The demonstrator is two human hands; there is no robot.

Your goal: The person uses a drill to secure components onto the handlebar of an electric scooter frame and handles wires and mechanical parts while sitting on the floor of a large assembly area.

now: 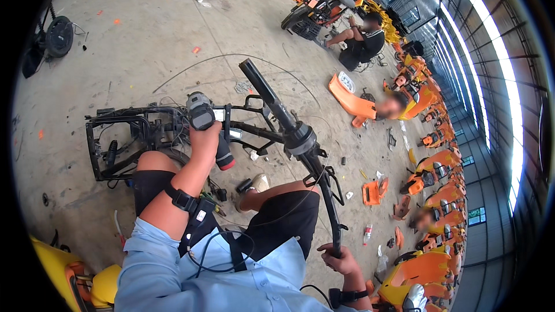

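We find the bar (272,99) running from far left to near right, the right grip (341,260) closed around its near end. Left of the bar, the left grip (206,133), wrapped around the drill (200,110), shows over the frame (257,132); contact we cannot confirm. We note black metal tubing, a round collar (300,140), grey-and-black drill housing, stained floor (144,52).

I hold a grey-and-black power drill (201,112) over a black tubular metal frame (91,149) and grip the near end of a long, slanting black metal tube (300,141) with a thick collar.
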